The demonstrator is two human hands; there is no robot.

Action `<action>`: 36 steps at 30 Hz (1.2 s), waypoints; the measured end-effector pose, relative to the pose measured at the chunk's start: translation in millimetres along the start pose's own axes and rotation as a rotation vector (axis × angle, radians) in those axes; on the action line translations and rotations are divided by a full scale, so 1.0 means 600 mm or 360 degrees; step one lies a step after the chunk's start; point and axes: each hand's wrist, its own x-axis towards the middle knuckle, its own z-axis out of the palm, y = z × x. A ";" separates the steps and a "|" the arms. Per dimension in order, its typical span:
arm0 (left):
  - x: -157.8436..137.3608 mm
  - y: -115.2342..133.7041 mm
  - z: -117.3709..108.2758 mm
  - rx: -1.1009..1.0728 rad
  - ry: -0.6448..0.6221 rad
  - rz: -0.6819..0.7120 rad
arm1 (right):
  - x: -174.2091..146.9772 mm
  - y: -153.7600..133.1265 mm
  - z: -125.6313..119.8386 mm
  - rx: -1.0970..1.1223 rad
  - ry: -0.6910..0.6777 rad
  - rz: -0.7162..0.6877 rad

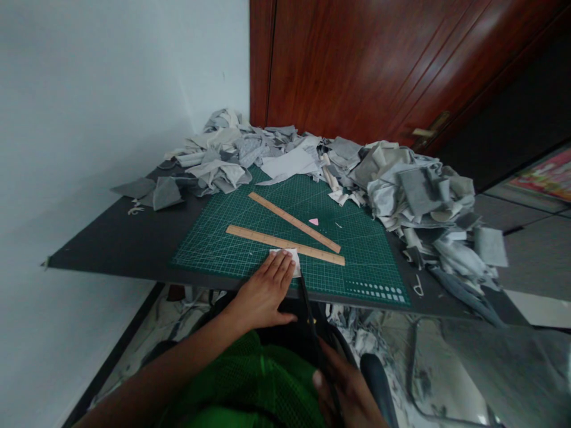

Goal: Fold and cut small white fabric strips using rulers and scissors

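Observation:
My left hand [270, 285] lies flat, fingers stretched, on a small white fabric piece [296, 261] at the near edge of the green cutting mat [200, 244]. Most of that piece is hidden under the fingers. Lower right, my right hand [348, 386] is closed around long black scissors [307, 303], partly blurred. Their narrow tip points away from me and reaches the right side of the white piece. Just beyond the left fingertips lies a wooden ruler [250, 233]; a second wooden ruler [289, 219] slants behind it.
Heaped grey and white fabric scraps [285, 154] line the back of the dark table [120, 238], with a larger pile [414, 184] at right. A small pink triangular piece [314, 222] rests on the mat. Behind stands a brown wooden door [348, 71]. More scraps [366, 339] litter the floor.

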 end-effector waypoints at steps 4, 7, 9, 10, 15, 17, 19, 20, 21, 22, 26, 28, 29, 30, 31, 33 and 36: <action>0.000 -0.001 0.002 0.0003 0.0000 0.0004 | -0.006 0.004 0.000 -0.0034 0.0042 -0.0033; 0.000 -0.001 0.003 -0.0010 -0.0001 -0.0001 | -0.010 -0.002 0.002 -0.0092 0.0061 0.0031; 0.000 0.000 0.003 -0.0022 0.0004 -0.0004 | -0.011 -0.007 0.004 -0.0110 0.0083 0.0053; 0.000 0.000 0.003 -0.0026 0.0006 -0.0006 | -0.012 -0.010 0.004 -0.0116 0.0093 0.0042; 0.001 0.001 -0.001 -0.0010 -0.0021 -0.0015 | -0.014 -0.011 0.004 -0.0117 0.0065 0.0028; 0.001 0.001 -0.002 0.0000 -0.0028 -0.0013 | -0.012 -0.008 0.004 -0.0069 0.0066 0.0023; 0.002 0.001 -0.003 0.0001 -0.0028 -0.0005 | -0.009 -0.005 0.003 -0.0024 0.0080 0.0015; 0.002 0.000 -0.003 0.0002 -0.0029 -0.0002 | -0.007 -0.004 0.003 -0.0015 0.0073 0.0016; 0.002 0.000 -0.003 0.0003 -0.0031 0.0000 | -0.006 -0.003 0.002 -0.0015 0.0050 0.0026; 0.002 0.000 -0.003 0.0004 -0.0032 0.0000 | -0.004 -0.002 0.001 -0.0023 0.0017 0.0042; 0.001 0.000 -0.001 -0.0001 -0.0017 -0.0005 | 0.000 -0.001 -0.002 -0.0038 -0.0068 0.0092; 0.001 0.000 0.000 -0.0007 -0.0008 -0.0004 | 0.001 -0.004 -0.002 -0.0023 -0.0057 0.0087; 0.000 0.000 0.000 -0.0012 -0.0006 -0.0005 | 0.002 -0.005 -0.001 -0.0022 -0.0052 0.0083; 0.000 0.000 0.000 -0.0018 -0.0006 -0.0007 | 0.003 -0.007 0.000 -0.0021 -0.0048 0.0072; 0.001 0.000 0.000 -0.0022 -0.0010 -0.0010 | 0.004 -0.009 0.002 -0.0020 -0.0043 0.0045; 0.001 0.001 -0.001 -0.0021 -0.0029 -0.0017 | 0.004 -0.010 0.005 -0.0014 -0.0020 -0.0024; 0.002 0.001 -0.003 -0.0010 -0.0052 -0.0022 | -0.002 -0.008 0.006 0.0021 0.0081 0.0006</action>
